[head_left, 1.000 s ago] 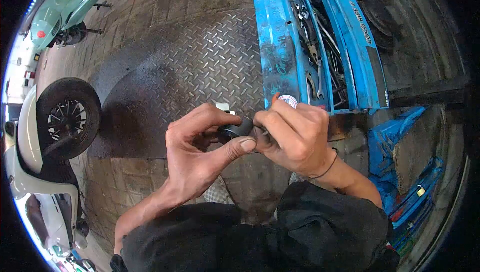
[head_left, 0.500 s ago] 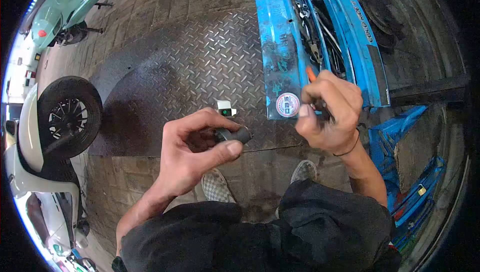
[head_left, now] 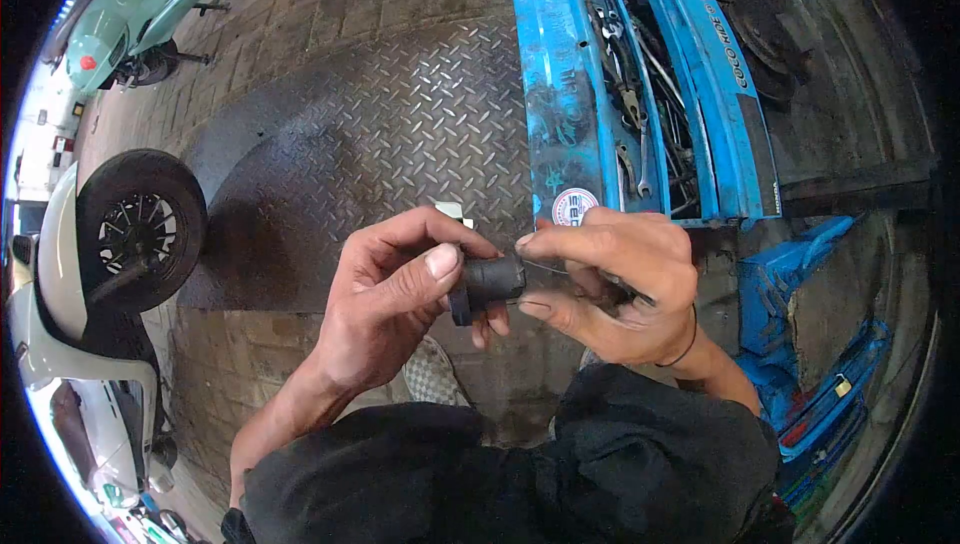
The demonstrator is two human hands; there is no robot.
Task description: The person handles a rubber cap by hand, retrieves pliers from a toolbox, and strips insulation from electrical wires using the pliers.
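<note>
A black cylindrical part (head_left: 495, 281) with a wider collar sits in my left hand (head_left: 385, 294), gripped between thumb and fingers. My right hand (head_left: 625, 289) is at the part's right end, with its index finger and thumb tips on either side of that end. A thin line shows between those fingertips. The other right fingers are curled, and what lies inside them is hidden and blurred. Just behind my left hand, a small opened white box (head_left: 450, 210) rests on the diamond-patterned metal plate (head_left: 400, 124), partly covered by the hand.
To the right of the plate stands an open blue toolbox (head_left: 555, 74) holding wrenches (head_left: 643, 159) and pliers (head_left: 630, 109). Blue metal pieces (head_left: 785, 294) lie at the far right. A scooter wheel (head_left: 140, 229) is at the left, with a pale green scooter (head_left: 130, 14) beyond it.
My right hand has moved left and down from beside the toolbox to the black part. The orange piece that stuck up from it is out of sight. My left hand has turned the part slightly.
</note>
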